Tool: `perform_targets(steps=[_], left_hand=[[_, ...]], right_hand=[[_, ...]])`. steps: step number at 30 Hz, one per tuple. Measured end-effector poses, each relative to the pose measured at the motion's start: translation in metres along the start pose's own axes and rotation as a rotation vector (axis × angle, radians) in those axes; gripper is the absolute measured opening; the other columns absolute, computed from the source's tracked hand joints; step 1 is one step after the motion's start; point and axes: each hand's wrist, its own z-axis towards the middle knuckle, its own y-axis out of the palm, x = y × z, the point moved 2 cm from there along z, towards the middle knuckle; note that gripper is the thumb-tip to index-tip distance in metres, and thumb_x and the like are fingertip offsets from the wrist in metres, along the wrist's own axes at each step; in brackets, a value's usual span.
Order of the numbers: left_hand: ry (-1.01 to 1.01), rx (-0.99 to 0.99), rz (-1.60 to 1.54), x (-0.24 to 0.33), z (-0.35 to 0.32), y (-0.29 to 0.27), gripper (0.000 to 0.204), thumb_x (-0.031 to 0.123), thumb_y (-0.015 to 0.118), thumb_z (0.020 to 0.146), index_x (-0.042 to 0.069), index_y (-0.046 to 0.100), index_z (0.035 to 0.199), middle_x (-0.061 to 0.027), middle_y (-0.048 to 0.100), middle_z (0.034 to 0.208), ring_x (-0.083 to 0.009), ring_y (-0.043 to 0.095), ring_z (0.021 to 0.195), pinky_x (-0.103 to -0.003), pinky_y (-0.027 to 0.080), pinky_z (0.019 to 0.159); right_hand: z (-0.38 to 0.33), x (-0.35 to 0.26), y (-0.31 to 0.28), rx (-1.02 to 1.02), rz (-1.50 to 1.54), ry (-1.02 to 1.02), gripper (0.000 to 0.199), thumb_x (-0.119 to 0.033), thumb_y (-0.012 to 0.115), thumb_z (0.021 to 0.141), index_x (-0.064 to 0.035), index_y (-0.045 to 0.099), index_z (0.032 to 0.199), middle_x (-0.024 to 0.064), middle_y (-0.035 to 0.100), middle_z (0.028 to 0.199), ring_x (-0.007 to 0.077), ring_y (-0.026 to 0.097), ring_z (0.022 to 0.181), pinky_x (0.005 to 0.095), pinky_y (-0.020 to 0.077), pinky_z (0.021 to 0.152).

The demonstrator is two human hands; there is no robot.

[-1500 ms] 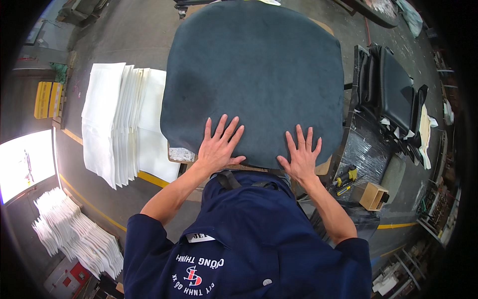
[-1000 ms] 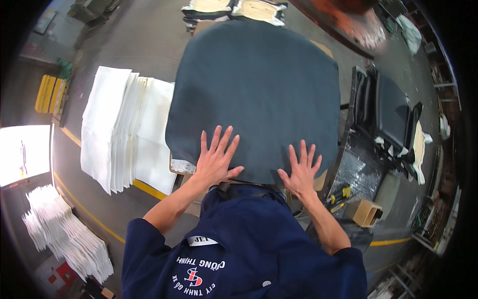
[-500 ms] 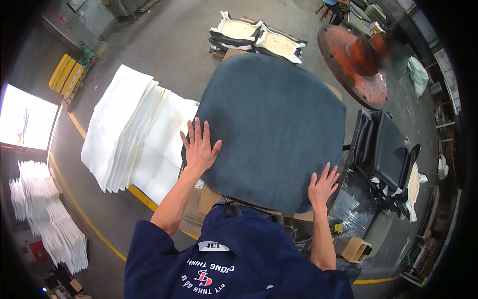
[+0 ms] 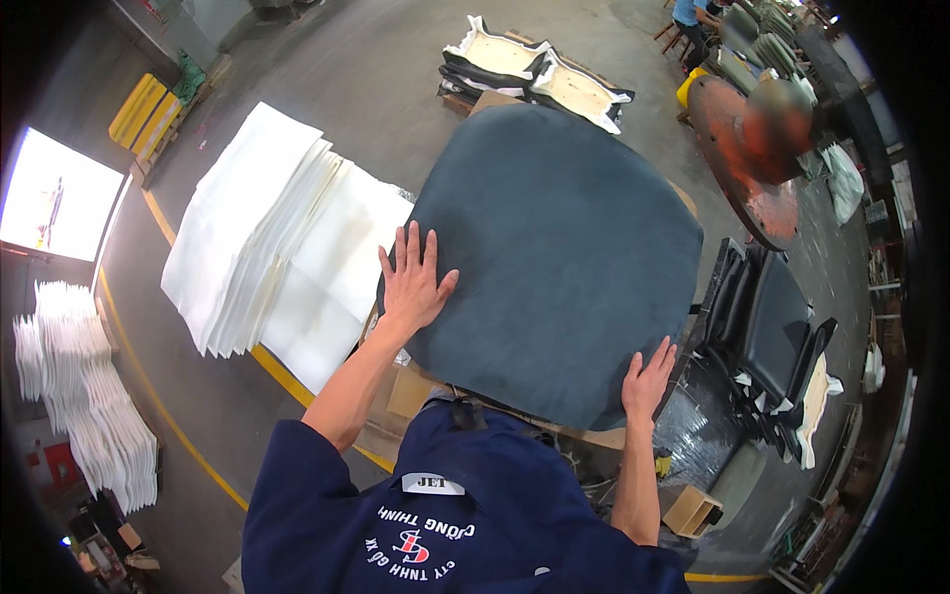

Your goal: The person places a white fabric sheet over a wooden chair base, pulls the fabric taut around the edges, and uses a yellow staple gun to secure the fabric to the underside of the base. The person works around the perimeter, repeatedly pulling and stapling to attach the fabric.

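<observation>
A large dark blue-grey upholstered seat cushion (image 4: 554, 247) with rounded corners lies in front of me on a work table, whose wooden edge shows beneath it. My left hand (image 4: 414, 282) rests flat on the cushion's left side, fingers stretched and slightly spread, thumb out to the right. On the lower right edge lies my right hand (image 4: 648, 378), its fingers extended along the rim. Neither hand grips anything. Light creases and shading run across the fabric, and the cushion's underside is hidden.
To the left is a stack of white padding sheets (image 4: 247, 228); another white stack (image 4: 89, 396) stands farther left. Black upholstered seats (image 4: 772, 327) are piled at right. Beyond the table sit more seats showing wooden undersides (image 4: 505, 57). A rusty red round metal base (image 4: 727, 139) stands far right, near a person (image 4: 693, 20).
The whole view has shifted slightly, with the cushion now a little farther right. My right fingers lie closer together along the edge; the left hand remains flat on the cushion.
</observation>
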Motion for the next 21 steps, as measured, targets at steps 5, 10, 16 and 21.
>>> perform_targets(steps=[5, 10, 16, 21], left_hand=[[-0.018, -0.012, 0.01, -0.002, -0.001, -0.001, 0.079, 0.053, 0.049, 0.102, 0.006, 0.028, 0.162, -0.0209, 0.011, 0.171, -0.042, 0.007, 0.158, -0.069, 0.009, 0.121], [-0.009, 0.024, -0.01, -0.004, 0.001, -0.001, 0.078, 0.053, 0.051, 0.101, 0.007, 0.033, 0.16, -0.0208, 0.012, 0.171, -0.042, 0.007, 0.158, -0.07, 0.01, 0.121], [-0.007, 0.053, -0.061, -0.003, -0.003, -0.006, 0.074, 0.049, 0.056, 0.099, 0.014, 0.034, 0.16, -0.0171, 0.01, 0.172, -0.043, 0.004, 0.158, -0.07, 0.001, 0.121], [-0.035, 0.25, -0.131, -0.007, -0.01, -0.022, 0.07, 0.044, 0.059, 0.097, 0.015, 0.039, 0.158, -0.0165, 0.017, 0.17, -0.0427, 0.007, 0.158, -0.069, -0.001, 0.121]], right_hand=[[-0.002, 0.0, 0.0, -0.008, 0.011, -0.029, 0.07, -0.029, 0.054, 0.104, -0.0028, 0.023, 0.162, 0.0322, 0.025, 0.163, 0.0535, 0.03, 0.147, 0.0542, 0.0305, 0.12], [-0.002, 0.003, 0.0, -0.019, 0.006, -0.04, 0.07, -0.029, 0.053, 0.105, -0.0026, 0.023, 0.162, 0.0335, 0.025, 0.162, 0.0533, 0.029, 0.147, 0.0543, 0.0301, 0.121], [-0.001, 0.003, -0.004, -0.063, 0.002, -0.029, 0.069, -0.029, 0.052, 0.105, -0.003, 0.022, 0.162, 0.033, 0.024, 0.163, 0.0528, 0.027, 0.149, 0.0547, 0.0284, 0.121], [0.003, -0.025, -0.029, -0.109, -0.159, 0.063, 0.068, -0.029, 0.051, 0.106, -0.0039, 0.022, 0.162, 0.0285, 0.025, 0.165, 0.0508, 0.024, 0.151, 0.0573, 0.0255, 0.121]])
